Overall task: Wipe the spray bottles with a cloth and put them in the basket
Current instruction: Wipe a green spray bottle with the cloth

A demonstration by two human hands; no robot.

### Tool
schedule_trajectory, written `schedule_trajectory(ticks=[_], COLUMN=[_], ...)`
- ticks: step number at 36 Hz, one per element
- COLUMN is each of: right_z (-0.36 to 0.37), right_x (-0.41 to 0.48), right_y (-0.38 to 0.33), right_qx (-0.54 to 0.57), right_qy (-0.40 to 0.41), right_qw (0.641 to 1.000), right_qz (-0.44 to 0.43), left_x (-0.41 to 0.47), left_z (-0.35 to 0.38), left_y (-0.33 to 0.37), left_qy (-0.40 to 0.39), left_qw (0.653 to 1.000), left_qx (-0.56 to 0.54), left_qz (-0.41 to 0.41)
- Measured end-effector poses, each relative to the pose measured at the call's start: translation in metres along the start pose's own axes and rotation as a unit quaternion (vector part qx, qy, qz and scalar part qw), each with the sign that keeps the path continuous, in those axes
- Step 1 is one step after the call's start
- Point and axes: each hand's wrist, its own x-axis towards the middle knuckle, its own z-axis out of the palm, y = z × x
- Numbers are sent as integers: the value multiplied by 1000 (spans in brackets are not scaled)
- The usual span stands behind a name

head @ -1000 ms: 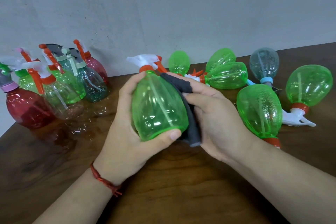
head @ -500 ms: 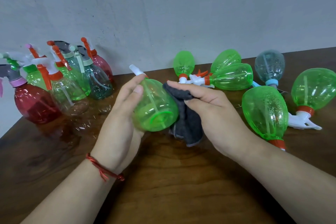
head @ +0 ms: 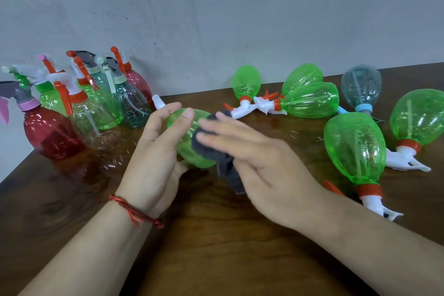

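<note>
Green spray bottle (head: 187, 151) mostly hidden behind gripping left hand (head: 153, 156) and grey cloth (head: 211, 146), pressed on by blurred, flat-fingered right hand (head: 264, 168). Upright bottles (head: 79, 113) far left, fallen bottles (head: 355, 146) right.

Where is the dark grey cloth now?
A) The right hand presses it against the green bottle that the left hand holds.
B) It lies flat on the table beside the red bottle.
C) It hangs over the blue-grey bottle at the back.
A: the right hand presses the grey cloth on the green bottle gripped by the left hand.
</note>
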Motion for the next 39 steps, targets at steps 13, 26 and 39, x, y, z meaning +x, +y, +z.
schedule_trajectory(ticks=[13,26,39], right_z=[-4,-3,-8], right_x=[15,12,13], right_y=[-13,-13,-11], right_qx=[564,648,655], right_qy=[96,99,82], right_qw=[722,643,630], right_qz=[390,396,409], left_x=[-13,-21,-6], left_z=[9,11,-4], left_y=[-1,-3,7], left_qy=[-42,-88,-51], left_qw=[955,892,867], left_qx=[112,221,285], left_qz=[271,384,405])
